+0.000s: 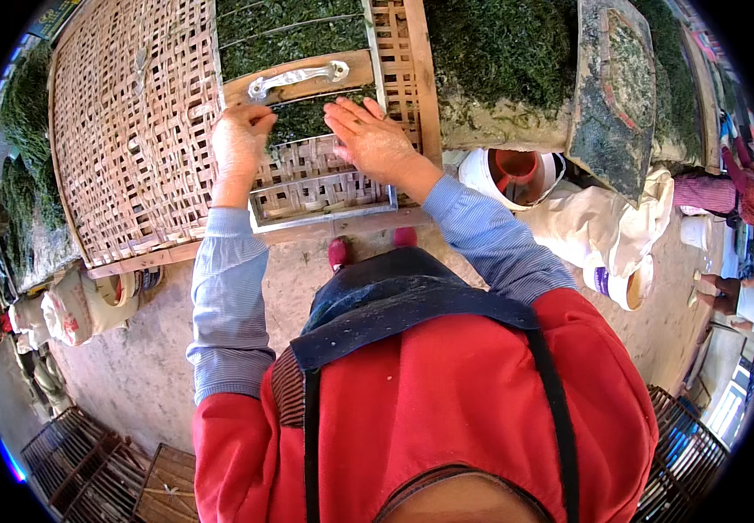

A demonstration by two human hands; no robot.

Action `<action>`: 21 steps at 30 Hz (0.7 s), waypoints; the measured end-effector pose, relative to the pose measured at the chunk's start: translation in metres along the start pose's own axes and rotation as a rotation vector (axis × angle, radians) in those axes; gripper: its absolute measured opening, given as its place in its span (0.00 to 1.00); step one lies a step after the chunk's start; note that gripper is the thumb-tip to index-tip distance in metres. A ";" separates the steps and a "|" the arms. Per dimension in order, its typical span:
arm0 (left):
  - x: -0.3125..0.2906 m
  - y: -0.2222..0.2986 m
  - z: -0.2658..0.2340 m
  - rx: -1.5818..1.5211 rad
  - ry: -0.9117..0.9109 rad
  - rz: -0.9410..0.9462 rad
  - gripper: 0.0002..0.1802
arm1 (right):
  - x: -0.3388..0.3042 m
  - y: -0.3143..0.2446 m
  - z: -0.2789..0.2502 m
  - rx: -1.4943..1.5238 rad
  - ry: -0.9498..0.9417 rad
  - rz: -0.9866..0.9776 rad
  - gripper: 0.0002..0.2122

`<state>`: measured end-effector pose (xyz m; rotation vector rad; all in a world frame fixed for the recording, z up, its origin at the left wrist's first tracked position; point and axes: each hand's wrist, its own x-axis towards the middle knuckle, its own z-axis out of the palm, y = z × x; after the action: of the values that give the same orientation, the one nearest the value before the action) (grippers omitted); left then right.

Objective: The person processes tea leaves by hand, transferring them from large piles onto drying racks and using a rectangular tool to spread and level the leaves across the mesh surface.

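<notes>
A rectangular metal frame (325,214) lies on a woven bamboo rack (133,148). Dark green, shredded leafy stuff (303,120) fills its far part in strips, while bare lattice shows in the near part. Across the frame sits a wooden bar (355,68) with a silver handle (298,80). My left hand (239,144) is at the frame's left side, its fingers curled and pressed together; whatever they pinch, if anything, is hidden. With fingers stretched out, my right hand (375,146) lies over the near edge of the greens, by the frame's right side.
Heaped greens (503,61) and a dark, worn board (612,105) lie to the right. Below them are a white bucket (475,174) holding a red vessel (516,170), and pale cloth (604,213). Sacks (72,309) stand at left. Dark slatted racks (81,458) are behind me.
</notes>
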<state>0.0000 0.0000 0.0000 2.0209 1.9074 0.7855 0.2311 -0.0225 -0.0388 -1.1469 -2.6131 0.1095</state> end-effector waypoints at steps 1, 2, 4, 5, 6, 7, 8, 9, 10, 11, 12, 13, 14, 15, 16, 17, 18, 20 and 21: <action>-0.004 -0.001 -0.004 0.071 0.015 -0.004 0.10 | -0.001 -0.002 0.000 0.027 0.038 0.012 0.21; -0.008 -0.004 0.000 0.051 -0.080 -0.078 0.10 | 0.000 -0.003 -0.003 0.093 0.012 0.047 0.18; 0.006 -0.019 0.011 0.163 -0.048 0.043 0.10 | 0.028 -0.001 -0.019 -0.033 0.064 -0.002 0.09; 0.004 -0.022 0.012 0.225 -0.044 0.078 0.10 | 0.033 -0.007 -0.025 -0.062 -0.019 0.004 0.07; 0.006 -0.024 0.015 0.224 -0.060 0.084 0.09 | 0.038 -0.005 -0.015 -0.048 0.047 0.012 0.06; 0.005 -0.027 0.015 0.151 -0.066 0.093 0.09 | 0.043 0.001 0.001 -0.033 0.106 0.015 0.06; 0.004 -0.030 0.015 0.078 -0.072 0.103 0.08 | 0.047 0.006 0.013 -0.018 0.166 0.018 0.07; 0.003 -0.035 0.012 0.010 -0.080 0.104 0.07 | 0.049 0.005 0.015 0.182 0.174 0.129 0.06; 0.008 -0.034 -0.001 -0.093 -0.137 0.116 0.06 | 0.049 0.009 0.016 0.231 0.195 0.179 0.06; 0.007 -0.028 -0.014 -0.189 -0.248 -0.035 0.08 | 0.047 0.010 0.017 0.279 0.216 0.230 0.06; 0.001 -0.030 -0.023 -0.156 -0.242 0.132 0.11 | 0.050 0.004 0.016 0.236 0.179 0.243 0.06; -0.005 -0.030 -0.027 -0.135 -0.246 0.304 0.15 | 0.049 0.001 0.018 0.224 0.180 0.257 0.06; -0.013 -0.023 -0.029 0.133 -0.274 0.506 0.21 | 0.048 -0.002 0.020 0.211 0.181 0.274 0.06; -0.021 -0.021 -0.026 0.259 -0.331 0.612 0.23 | 0.048 -0.003 0.020 0.195 0.183 0.284 0.06; -0.022 -0.025 -0.019 0.346 -0.303 0.674 0.22 | 0.048 -0.004 0.020 0.178 0.185 0.296 0.06; -0.020 -0.028 -0.012 0.433 -0.273 0.737 0.21 | 0.048 -0.004 0.017 0.165 0.131 0.320 0.05; -0.014 -0.028 -0.010 0.409 -0.316 0.685 0.18 | 0.050 -0.005 0.012 0.154 0.079 0.342 0.05; -0.001 -0.028 -0.006 0.360 -0.403 0.583 0.13 | 0.055 -0.008 -0.004 0.181 0.076 0.363 0.05; 0.001 -0.032 -0.005 0.183 -0.372 0.422 0.13 | 0.060 -0.015 -0.019 0.220 0.124 0.351 0.06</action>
<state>-0.0296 0.0038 -0.0124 2.5131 1.4105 0.2870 0.1875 0.0101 -0.0043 -1.4647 -2.2059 0.3744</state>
